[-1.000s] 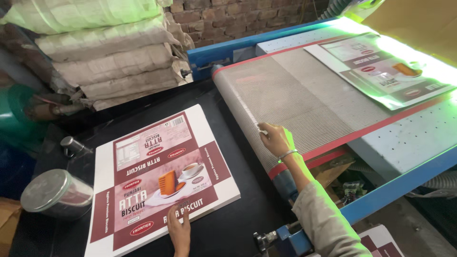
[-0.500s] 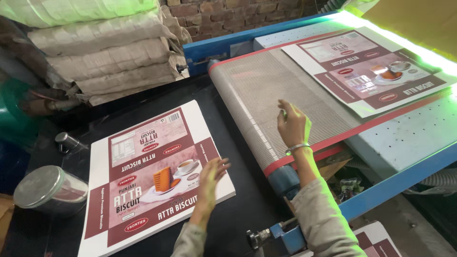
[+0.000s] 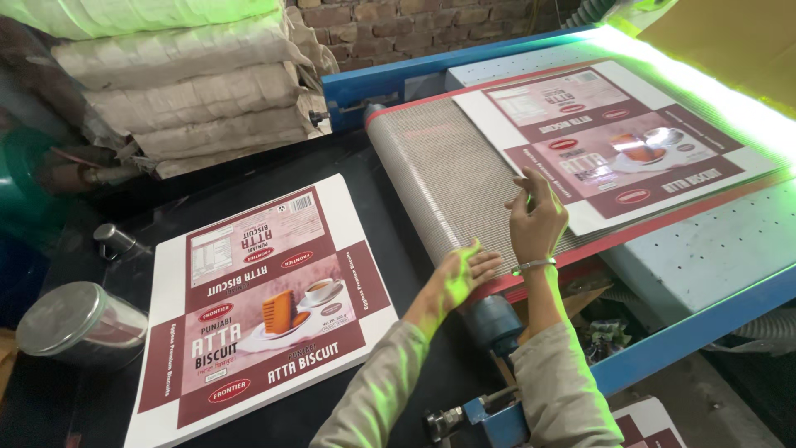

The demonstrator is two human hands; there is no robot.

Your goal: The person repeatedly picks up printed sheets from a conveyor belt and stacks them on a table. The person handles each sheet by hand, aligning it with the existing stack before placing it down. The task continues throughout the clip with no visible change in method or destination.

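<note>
A printed carton sheet (image 3: 618,145), maroon and white with a biscuit picture, is seen lying flat on the mesh conveyor belt (image 3: 439,174) of a blue-framed machine lit by green light. Both hands are held out over the belt's near end: the right hand (image 3: 537,217), wearing a bangle, is raised with loosely spread fingers just beside the sheet's near corner, seemingly not touching it; the left hand (image 3: 463,274) is open and flat, lower, near the roller, grasping nothing. The step in hand is judged to be catching the delivered sheet; a grip on its near edge is called for next. A stack of matching sheets (image 3: 261,307) rests to the left on the dark table (image 3: 365,166), beside a metal tin (image 3: 79,323).
</note>
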